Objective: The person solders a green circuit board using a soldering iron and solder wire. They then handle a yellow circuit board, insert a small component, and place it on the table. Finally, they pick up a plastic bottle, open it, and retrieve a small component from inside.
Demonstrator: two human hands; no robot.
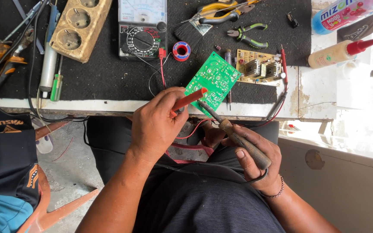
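Observation:
My left hand (154, 125) is closed around a red probe-like tool (189, 99) whose tip rests against the lower edge of a green circuit board (213, 80). The board is tilted at the table's front edge, solder side up. My right hand (255, 159) grips the dark wooden handle of a soldering iron (238, 140); its metal tip points up-left to the board's lower corner, close to the red tool. A red wire loops beneath both hands, above my lap.
On the black mat (109, 73): an analogue multimeter (142, 29), a solder spool (181, 51), a beige socket strip (79, 26), a second board with heat sinks (258, 67), pliers (248, 35), a brush (191, 29), screwdrivers (56, 82). A red-capped glue bottle (342, 51) lies right. Another person's clothing (5, 159) at left.

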